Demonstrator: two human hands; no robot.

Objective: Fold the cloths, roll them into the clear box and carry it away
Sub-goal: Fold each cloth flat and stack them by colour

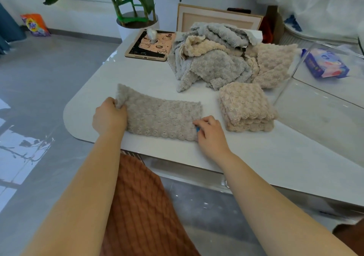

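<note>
a beige cloth [163, 115] lies folded into a long strip on the white desk [94, 90], near its front edge. the left hand [109, 115] has its grip curled round the strip's raised left end. the right hand [209, 132] keeps a pinching grip on the right end, by a small blue tag. a folded cloth [246, 106] sits just to the right, beside the clear box [315, 108], with an unfolded pile [212, 58] behind.

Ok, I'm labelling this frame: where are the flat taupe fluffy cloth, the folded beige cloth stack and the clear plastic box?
flat taupe fluffy cloth [163, 117], head view, its middle.
folded beige cloth stack [245, 104], head view, top layer.
clear plastic box [319, 106], head view, near wall.
</note>
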